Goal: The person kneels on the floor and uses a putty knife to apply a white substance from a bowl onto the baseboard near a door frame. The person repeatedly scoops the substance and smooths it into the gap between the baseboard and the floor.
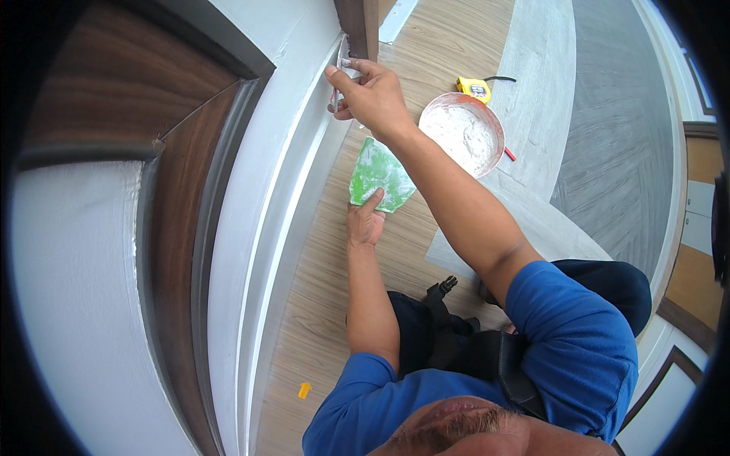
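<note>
My left hand (366,223) grips a green plastic plate (378,175) smeared with white putty, thumb lying on its top face. Farther ahead, my right hand (372,91) is closed on a thin putty knife (334,99) with some red on it, mostly covered by the fingers. That hand is at the white skirting (304,144) along the wall, close to the corner by the brown door frame (357,26). White smears mark the right fingertips. Right of the plate stands a round pinkish bowl (465,137) of white putty, partly behind my right forearm.
A yellow tape measure (474,89) lies beyond the bowl, and a small red stick-like piece (509,154) at its right. Grey planks (532,99) lie over the wood-look floor (319,327). A small orange piece (305,390) lies near the wall. Brown panelling (190,152) lines the left.
</note>
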A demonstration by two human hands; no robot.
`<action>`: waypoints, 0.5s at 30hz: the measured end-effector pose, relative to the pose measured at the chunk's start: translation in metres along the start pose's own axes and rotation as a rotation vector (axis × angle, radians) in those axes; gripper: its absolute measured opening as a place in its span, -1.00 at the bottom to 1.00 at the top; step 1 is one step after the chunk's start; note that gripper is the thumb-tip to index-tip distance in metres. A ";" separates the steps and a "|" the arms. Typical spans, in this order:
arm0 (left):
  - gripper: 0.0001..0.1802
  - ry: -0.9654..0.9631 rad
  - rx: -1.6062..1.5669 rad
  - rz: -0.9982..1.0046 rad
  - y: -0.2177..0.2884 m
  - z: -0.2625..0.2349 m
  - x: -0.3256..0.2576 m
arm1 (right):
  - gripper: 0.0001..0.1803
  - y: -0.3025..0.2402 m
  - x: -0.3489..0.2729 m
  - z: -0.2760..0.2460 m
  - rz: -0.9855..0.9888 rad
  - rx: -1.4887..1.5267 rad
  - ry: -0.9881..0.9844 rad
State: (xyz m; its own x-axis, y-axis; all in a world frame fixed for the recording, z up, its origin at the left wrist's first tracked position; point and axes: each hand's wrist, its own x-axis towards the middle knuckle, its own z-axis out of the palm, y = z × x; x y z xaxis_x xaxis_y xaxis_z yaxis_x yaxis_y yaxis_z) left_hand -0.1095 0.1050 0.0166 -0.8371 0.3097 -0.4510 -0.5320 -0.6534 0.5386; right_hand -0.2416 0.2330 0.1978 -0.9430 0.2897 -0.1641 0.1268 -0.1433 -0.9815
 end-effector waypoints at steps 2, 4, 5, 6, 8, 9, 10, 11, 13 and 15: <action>-0.49 0.005 -0.010 -0.004 0.002 0.004 -0.001 | -0.27 -0.002 0.001 -0.005 0.022 -0.021 -0.004; -0.50 0.014 -0.032 -0.015 0.006 0.011 -0.004 | -0.36 -0.003 -0.003 -0.019 0.061 -0.028 -0.077; -0.51 0.005 -0.036 -0.011 0.005 0.009 -0.003 | -0.41 -0.005 -0.006 -0.025 0.080 -0.031 -0.118; -0.51 -0.003 -0.040 -0.008 0.005 0.006 -0.003 | -0.42 -0.009 -0.012 -0.028 0.111 -0.117 -0.145; -0.52 -0.004 -0.043 -0.008 0.005 0.005 -0.003 | -0.40 -0.008 -0.014 -0.031 0.104 -0.117 -0.133; -0.52 0.004 -0.043 -0.012 0.005 0.007 -0.003 | -0.39 -0.007 -0.015 -0.032 0.103 -0.117 -0.124; -0.53 0.013 -0.042 -0.016 0.005 0.008 -0.003 | -0.38 -0.007 -0.012 -0.033 0.103 -0.118 -0.114; -0.53 0.007 -0.044 -0.015 0.005 0.009 -0.003 | -0.36 -0.009 -0.009 -0.033 0.103 -0.118 -0.102; -0.54 -0.005 -0.047 -0.013 0.006 0.011 -0.002 | -0.35 -0.010 -0.005 -0.033 0.091 -0.117 -0.078; -0.48 -0.008 -0.015 -0.012 0.004 0.006 -0.001 | -0.36 -0.012 -0.003 -0.030 0.064 -0.118 -0.055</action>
State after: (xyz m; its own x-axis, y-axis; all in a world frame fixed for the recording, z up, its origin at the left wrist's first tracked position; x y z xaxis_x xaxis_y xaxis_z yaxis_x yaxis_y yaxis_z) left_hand -0.1114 0.1064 0.0231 -0.8314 0.3230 -0.4521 -0.5404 -0.6596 0.5224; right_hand -0.2308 0.2621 0.2067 -0.9470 0.2306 -0.2239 0.2192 -0.0460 -0.9746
